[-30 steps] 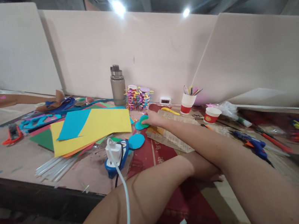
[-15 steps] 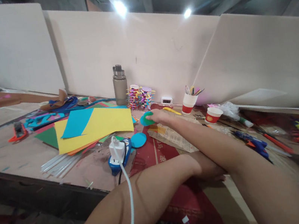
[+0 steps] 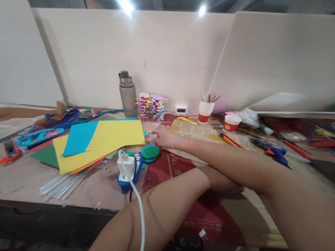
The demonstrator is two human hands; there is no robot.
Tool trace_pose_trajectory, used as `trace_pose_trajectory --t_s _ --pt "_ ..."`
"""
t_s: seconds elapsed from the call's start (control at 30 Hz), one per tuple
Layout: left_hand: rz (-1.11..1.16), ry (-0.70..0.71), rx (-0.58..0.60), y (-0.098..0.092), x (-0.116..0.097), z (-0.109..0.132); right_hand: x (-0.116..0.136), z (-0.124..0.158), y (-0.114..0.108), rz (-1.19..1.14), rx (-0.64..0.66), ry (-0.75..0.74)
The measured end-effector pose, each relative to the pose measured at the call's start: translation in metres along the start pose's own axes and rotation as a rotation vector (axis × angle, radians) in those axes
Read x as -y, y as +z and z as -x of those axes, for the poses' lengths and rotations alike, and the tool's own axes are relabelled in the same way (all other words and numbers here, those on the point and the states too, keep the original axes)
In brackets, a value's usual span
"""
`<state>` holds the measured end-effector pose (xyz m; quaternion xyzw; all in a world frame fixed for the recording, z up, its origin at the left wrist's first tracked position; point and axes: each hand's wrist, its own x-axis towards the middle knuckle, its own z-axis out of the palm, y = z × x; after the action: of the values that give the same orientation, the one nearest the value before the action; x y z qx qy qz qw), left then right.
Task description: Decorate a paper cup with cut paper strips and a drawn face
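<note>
My right hand point(image 3: 160, 137) reaches across to the middle of the table. Its fingers are apart and hold nothing. Just left of it, a green disc point(image 3: 150, 152) lies on top of a blue disc point(image 3: 145, 159), beside a blue power strip point(image 3: 140, 162) with a white charger point(image 3: 126, 168) plugged in. My left hand point(image 3: 228, 185) rests low, crossed beneath my right forearm. Most of its fingers are hidden, so what it holds cannot be seen. Under both arms lies a red printed sheet point(image 3: 177, 169).
Yellow paper point(image 3: 118, 135) and other coloured sheets lie left, above clear sticks point(image 3: 59, 186). A bottle point(image 3: 128, 95) and two decorated cups point(image 3: 158, 106) stand at the back. A pen cup point(image 3: 205, 112), a paper cup point(image 3: 231, 123) and a blue glue gun point(image 3: 273, 149) are right. A white cable point(image 3: 142, 218) crosses my left arm.
My right hand has let go of the green disc, which now lies on the blue disc. The hand has drawn slightly down and its fingers have opened. The view has shifted a little.
</note>
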<state>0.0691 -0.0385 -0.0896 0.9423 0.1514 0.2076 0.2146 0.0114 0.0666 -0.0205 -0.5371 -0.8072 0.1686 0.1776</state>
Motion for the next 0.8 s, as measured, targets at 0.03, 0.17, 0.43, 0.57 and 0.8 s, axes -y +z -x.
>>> trace_pose_trajectory --t_s 0.03,0.17,0.43,0.57,0.8 --pt "-0.037 0.07 0.101 -0.003 0.0 -0.001 -0.004 0.002 -0.009 0.007 -0.057 0.0" --pt "-0.045 0.181 0.223 -0.023 0.001 -0.01 -0.041 0.026 -0.06 -0.073 -0.378 -0.035" --pt "-0.128 -0.378 -0.306 -0.08 0.036 -0.017 -0.123 0.135 -0.085 -0.129 -0.726 0.058" --pt "-0.163 -0.593 -0.541 -0.105 0.055 -0.011 -0.13 0.151 -0.048 0.04 -0.429 0.041" --pt "-0.406 -0.85 -0.265 -0.099 0.077 -0.002 -0.095 0.17 -0.027 0.124 0.083 0.05"
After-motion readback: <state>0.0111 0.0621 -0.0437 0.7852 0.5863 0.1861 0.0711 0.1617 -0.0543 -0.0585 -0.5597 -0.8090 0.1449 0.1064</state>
